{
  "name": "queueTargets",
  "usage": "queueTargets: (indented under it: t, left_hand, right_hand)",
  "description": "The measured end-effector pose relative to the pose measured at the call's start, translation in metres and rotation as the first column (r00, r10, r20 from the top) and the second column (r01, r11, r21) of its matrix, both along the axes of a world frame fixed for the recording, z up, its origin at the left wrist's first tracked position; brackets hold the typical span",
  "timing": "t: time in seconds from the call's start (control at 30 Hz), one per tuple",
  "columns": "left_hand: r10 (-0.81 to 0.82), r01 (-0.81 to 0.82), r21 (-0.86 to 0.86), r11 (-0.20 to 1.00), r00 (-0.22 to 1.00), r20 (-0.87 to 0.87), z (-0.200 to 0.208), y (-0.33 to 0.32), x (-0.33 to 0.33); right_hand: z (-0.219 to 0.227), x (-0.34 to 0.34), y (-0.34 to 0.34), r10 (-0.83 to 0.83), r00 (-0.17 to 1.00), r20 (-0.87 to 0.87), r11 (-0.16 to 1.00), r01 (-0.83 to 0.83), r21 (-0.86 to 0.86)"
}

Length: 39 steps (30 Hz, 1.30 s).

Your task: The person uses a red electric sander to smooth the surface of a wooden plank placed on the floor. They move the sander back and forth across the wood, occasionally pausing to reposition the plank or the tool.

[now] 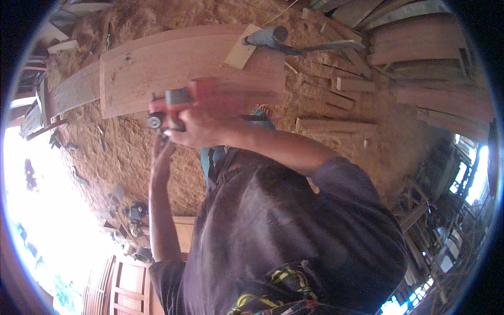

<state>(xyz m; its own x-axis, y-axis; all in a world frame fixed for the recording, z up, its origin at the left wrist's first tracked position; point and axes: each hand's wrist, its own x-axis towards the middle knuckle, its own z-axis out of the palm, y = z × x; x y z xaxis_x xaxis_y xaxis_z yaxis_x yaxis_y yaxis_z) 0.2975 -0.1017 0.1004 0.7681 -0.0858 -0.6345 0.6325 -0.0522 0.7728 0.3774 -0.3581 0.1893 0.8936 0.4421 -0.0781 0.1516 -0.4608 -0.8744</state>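
Note:
A red power tool [212, 94], which looks like an electric hand planer, is held in front of my body, its far part smeared by motion. My right hand [197, 126] is wrapped round its handle. My left hand [164, 149] reaches up from below to the tool's left end; its fingers are partly hidden there, so I cannot tell what they grip. Beyond the tool lies a wide reddish wooden board [157, 63]. A small pale wood piece [239, 59] rests across its far right part, with a grey cylindrical thing [265, 37] on it.
Wood shavings [89, 152] cover the ground. Several offcuts [336, 126] lie to the right of the board, with large planks [420, 44] stacked beyond. A dark machine-like object [137, 211] sits at the lower left, near slatted wooden frames [128, 286].

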Motion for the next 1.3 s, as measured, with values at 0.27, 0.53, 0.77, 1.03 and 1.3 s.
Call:
queueTargets:
  t: [0.27, 0.53, 0.77, 1.03, 1.3]
  left_hand:
    - [-0.399, 0.396, -0.256, 0.882, 0.916, 0.043, 0.022, -0.214, -0.044]
    - [-0.236, 0.183, -0.347, 0.920, 0.965, -0.117, 0.040, -0.248, -0.046]
    - [-0.061, 0.033, -0.170, 0.985, 0.985, -0.161, 0.036, -0.189, -0.032]
    - [0.225, -0.220, -0.204, 0.954, 0.974, 0.004, 0.028, -0.076, 0.010]
    - [0.172, -0.170, -0.050, 0.984, 0.984, 0.049, 0.000, 0.102, 0.053]
  right_hand:
    - [0.055, -0.073, -0.248, -0.007, 0.999, 0.045, 0.947, 0.022, -0.319]
    - [0.047, -0.081, -0.263, -0.058, 0.993, -0.098, 0.941, 0.022, -0.338]
    - [0.036, -0.053, -0.179, -0.037, 0.999, -0.024, 0.954, 0.029, -0.299]
    - [0.019, -0.004, -0.038, 0.006, 1.000, 0.006, 0.946, -0.004, -0.324]
    - [0.027, 0.053, 0.127, 0.084, 0.995, -0.045, 0.965, -0.092, -0.246]
